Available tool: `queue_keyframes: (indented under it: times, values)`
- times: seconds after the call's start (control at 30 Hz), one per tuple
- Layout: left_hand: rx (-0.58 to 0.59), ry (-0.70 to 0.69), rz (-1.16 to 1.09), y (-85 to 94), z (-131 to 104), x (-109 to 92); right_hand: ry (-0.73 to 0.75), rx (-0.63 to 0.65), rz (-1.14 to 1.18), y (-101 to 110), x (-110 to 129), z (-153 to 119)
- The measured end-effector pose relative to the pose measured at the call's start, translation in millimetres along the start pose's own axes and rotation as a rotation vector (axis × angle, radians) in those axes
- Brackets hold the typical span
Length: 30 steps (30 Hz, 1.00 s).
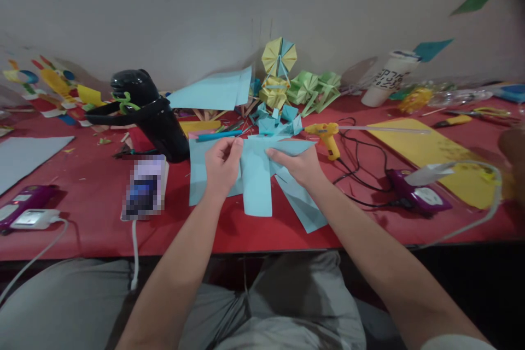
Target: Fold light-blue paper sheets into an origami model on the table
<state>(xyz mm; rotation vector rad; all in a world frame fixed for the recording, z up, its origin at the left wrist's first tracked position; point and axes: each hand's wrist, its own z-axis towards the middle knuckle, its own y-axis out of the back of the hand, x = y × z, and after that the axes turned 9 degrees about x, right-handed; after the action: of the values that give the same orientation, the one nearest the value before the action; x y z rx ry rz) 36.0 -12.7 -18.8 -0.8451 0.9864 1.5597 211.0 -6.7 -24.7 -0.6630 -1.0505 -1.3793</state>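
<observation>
Over red tabletop [229, 232], both hands pinching blue paper [257, 186].

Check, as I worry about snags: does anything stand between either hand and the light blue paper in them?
Nothing visible does: the left hand and right hand touch the light blue paper. The yellow glue gun lies to the right, not between.
</observation>
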Motion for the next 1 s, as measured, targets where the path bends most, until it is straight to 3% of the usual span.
queue_keyframes:
  times: [0.27, 0.5, 0.7, 0.9, 1.0]
  values:
    - [0.215, 0.123, -0.216, -4.3, 3.3, 14.6, -0.051, -0.134, 0.067, 4.1, -8.8, 1.3]
    - [0.254, 0.252, -0.307, -5.8, 4.4, 15.9, -0.063, -0.166, 0.044, 7.6, -9.7, 3.6]
    - [0.233, 0.236, -0.256, -8.2, 3.6, 13.7, -0.023, -0.172, 0.037, 10.0, -9.2, 5.6]
    - [0.313, 0.292, -0.295, -9.5, 3.2, 15.0, -0.029, -0.262, 0.052, 9.2, -6.0, 5.1]
    - [0.296, 0.276, -0.24, -9.5, 2.7, 14.9, -0.031, -0.269, 0.053, 9.2, -6.6, 4.7]
